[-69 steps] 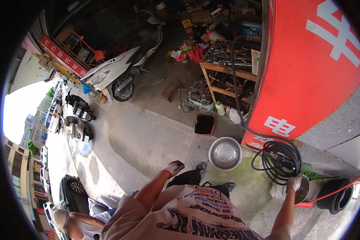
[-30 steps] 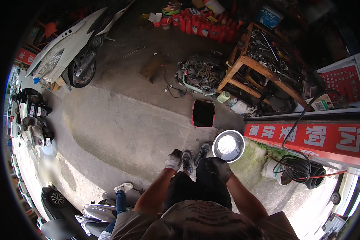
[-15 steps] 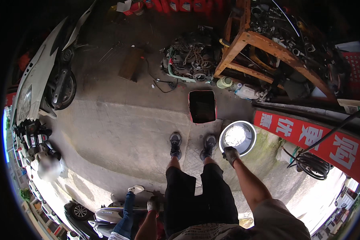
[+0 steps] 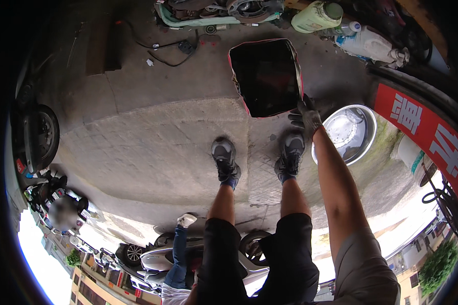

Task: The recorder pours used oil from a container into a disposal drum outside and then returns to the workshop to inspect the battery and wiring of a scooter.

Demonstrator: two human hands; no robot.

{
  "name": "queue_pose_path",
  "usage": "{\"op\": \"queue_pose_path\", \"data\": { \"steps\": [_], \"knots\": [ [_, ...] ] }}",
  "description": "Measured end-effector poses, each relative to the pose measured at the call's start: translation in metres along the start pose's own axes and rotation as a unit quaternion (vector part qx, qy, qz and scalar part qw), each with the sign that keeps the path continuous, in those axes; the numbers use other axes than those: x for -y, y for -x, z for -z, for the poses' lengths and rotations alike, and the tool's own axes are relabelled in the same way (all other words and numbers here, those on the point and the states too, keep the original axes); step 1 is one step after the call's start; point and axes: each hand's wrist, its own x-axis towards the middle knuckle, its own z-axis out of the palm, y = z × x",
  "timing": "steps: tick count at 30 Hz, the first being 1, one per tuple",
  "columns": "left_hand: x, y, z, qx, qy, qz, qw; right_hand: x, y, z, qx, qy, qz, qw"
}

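My right hand [image 4: 305,114], in a dark-grey glove, reaches down with fingers apart to the near right corner of a square red-edged container [image 4: 231,68] filled with something very dark. Its fingertips are at the rim; whether they press on it I cannot tell. Just right of that hand, a round steel basin [image 4: 369,134] with shiny contents sits on the concrete floor [image 4: 168,142]. My left hand does not show; my legs hide that side below. My two shoes stand in front of the container.
Greasy parts in a green tray [image 4: 175,20], bottles [image 4: 315,18] and a loose cable [image 4: 165,61] lie ahead. A red sign board [image 4: 412,117] and coiled hose [image 4: 442,201] are right. Scooters [image 4: 56,203] stand left; another person's jeans-clad leg [image 4: 178,254] is behind me, beside a scooter.
The view has tipped down and moved nearer the square container. My right hand has moved from the basin to the container's corner. My left hand has gone out of sight.
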Motion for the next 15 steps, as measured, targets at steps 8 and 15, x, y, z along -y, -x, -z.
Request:
{"op": "queue_pose_path", "data": {
  "steps": [8,15],
  "knots": [
    [0.18,0.036,0.171,-0.038,-0.118,-0.159,0.98,-0.016,-0.037,0.016,-0.043,-0.034,0.101,0.993],
    [0.218,0.069,0.23,-0.049,-0.219,-0.313,0.923,-0.031,-0.016,0.01,-0.058,-0.112,0.091,0.988]
  ]
}}
